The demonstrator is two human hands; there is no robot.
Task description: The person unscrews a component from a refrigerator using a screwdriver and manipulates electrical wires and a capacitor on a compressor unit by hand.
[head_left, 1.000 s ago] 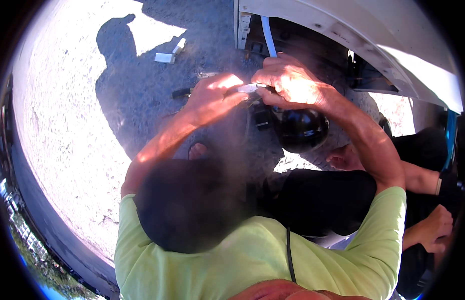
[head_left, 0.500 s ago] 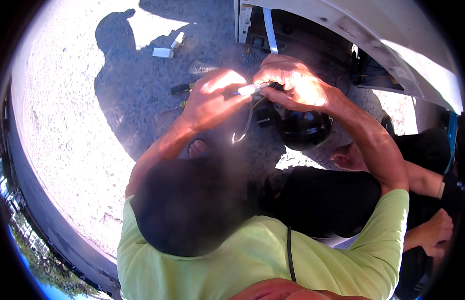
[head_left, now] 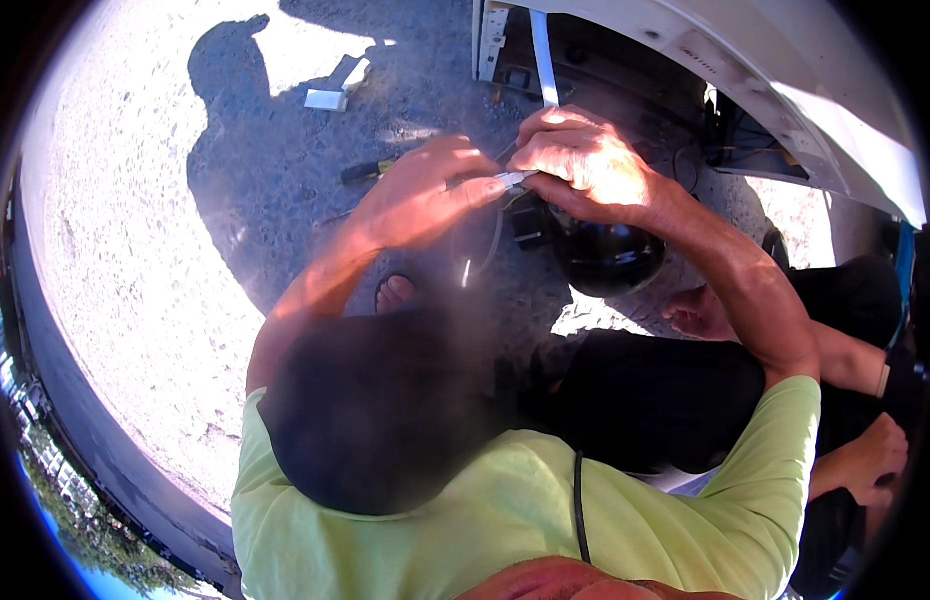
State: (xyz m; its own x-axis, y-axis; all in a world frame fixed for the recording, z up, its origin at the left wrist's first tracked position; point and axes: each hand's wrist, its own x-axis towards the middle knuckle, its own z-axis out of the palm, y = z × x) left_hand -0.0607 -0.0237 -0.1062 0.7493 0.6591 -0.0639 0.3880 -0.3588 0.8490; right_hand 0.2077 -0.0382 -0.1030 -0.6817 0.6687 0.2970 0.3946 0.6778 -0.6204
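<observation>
My left hand [head_left: 425, 195] and my right hand [head_left: 590, 165] meet over the ground in front of a white metal cabinet. Between them is a small white wire connector [head_left: 510, 180]. The left thumb and fingers pinch its near end, while the right fingers are closed round its other end. A thin pale wire [head_left: 497, 240] loops down below the hands. Just under my right hand stands a glossy black rounded compressor [head_left: 610, 255], with a small black box [head_left: 528, 225] at its left side.
The white cabinet [head_left: 785, 60] with a dark open inside curves along the upper right, and a pale blue strip [head_left: 543, 60] hangs down it. A screwdriver [head_left: 365, 172] lies left of my hands. A small white box [head_left: 327, 100] lies farther off. Another person's hand [head_left: 873, 462] is at the right.
My left hand has shifted slightly right and up, its fingers now closer over the connector. The hanging wire has swung a little. My right hand stays almost where it was.
</observation>
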